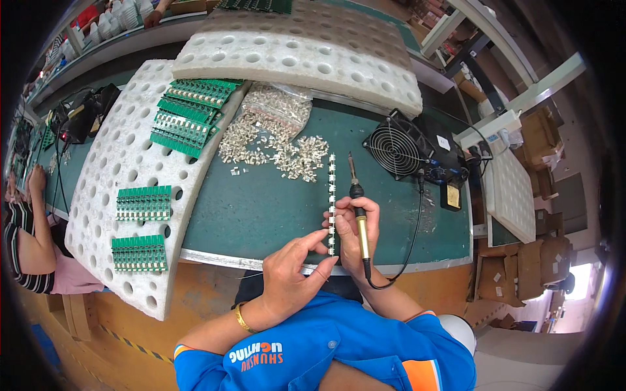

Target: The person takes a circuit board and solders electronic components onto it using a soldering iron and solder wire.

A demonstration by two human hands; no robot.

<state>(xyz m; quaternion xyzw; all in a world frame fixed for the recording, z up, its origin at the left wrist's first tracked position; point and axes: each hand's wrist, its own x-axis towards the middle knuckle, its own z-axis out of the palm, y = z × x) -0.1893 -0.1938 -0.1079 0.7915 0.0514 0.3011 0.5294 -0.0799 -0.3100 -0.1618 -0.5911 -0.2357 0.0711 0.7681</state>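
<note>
A thin upright board strip with a row of white connectors point(332, 182) runs between my hands. My left hand point(293, 270) has its thumb and fingertips at the lower end of this strip, gripping it. My right hand point(355, 231) holds a soldering iron point(362, 238) with a gold handle and a cord, tip pointing away from me; its thumb is beside the strip. Beyond them lie loose white connectors point(303, 159) and a clear bag of connectors point(277, 104). Green board panels point(140, 254) rest on the left foam tray point(98, 215), with more stacked farther back point(182, 124).
A black fan point(394, 146) and a yellow sponge holder point(452, 196) stand at the right of the green mat point(424, 241). A long foam tray point(293, 62) lies at the back. A co-worker's arm point(36, 215) is at far left. Cardboard boxes point(495, 274) are at right.
</note>
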